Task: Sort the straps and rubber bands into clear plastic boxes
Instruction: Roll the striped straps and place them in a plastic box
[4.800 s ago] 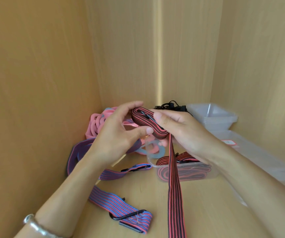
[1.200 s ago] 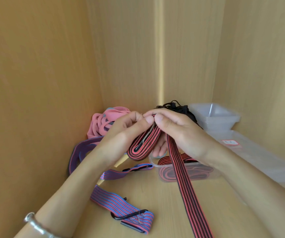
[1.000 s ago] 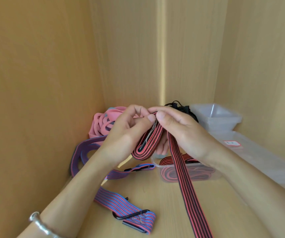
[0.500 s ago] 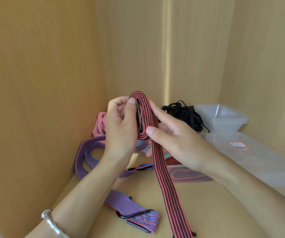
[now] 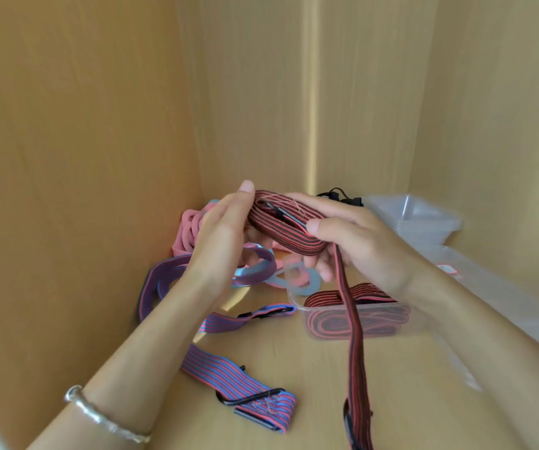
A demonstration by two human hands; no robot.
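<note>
**Coiled strap held over the box**

We note a pale wooden cupboard floor (image 5: 294, 358) carrying a clear plastic box (image 5: 297, 305) with folded red-and-black straps (image 5: 375, 292) inside. Just behind and above the box, the left hand (image 5: 219, 245) and right hand (image 5: 365, 251) both clasp a coiled red-and-black striped strap (image 5: 281, 230). Its loose tail hangs down across the box front.

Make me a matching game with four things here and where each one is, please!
Things:
1. red-and-black strap
2. blue-and-red strap
3. pink bands
4. clear box

Places:
A. lying flat in front, untouched
B. has coiled straps inside
C. gripped by the left hand and right hand
D. piled in the back left corner

Pairs: 1-C, 2-A, 3-D, 4-B
</note>
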